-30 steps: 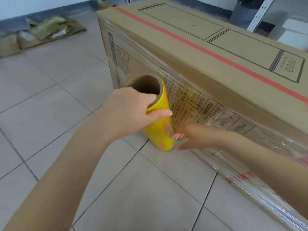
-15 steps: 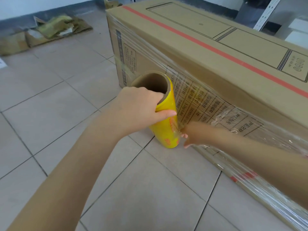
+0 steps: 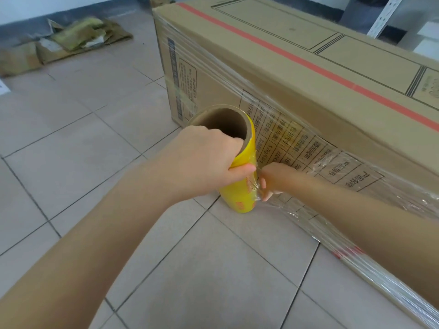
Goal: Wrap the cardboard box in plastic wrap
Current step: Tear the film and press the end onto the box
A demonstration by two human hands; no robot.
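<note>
A long cardboard box (image 3: 297, 74) with a red tape stripe stands on the tiled floor. Clear plastic wrap (image 3: 332, 200) lies stretched over its near side. A yellow roll of plastic wrap (image 3: 240, 195) with a brown cardboard core is held upright beside the box's near left part. My left hand (image 3: 204, 162) grips the roll near its top. My right hand (image 3: 270, 181) is just right of the roll, its fingers pinching the loose film where it leaves the roll.
Flattened cardboard scraps (image 3: 66, 43) lie on the floor at the far left by the wall. A white metal shelf post (image 3: 384, 15) stands behind the box at the top right. Grey floor tiles (image 3: 71, 143) spread to the left and in front.
The roll and both hands have shifted left along the box's side. My right hand, reaching flat a second ago, has curled its fingers onto the film at the roll.
</note>
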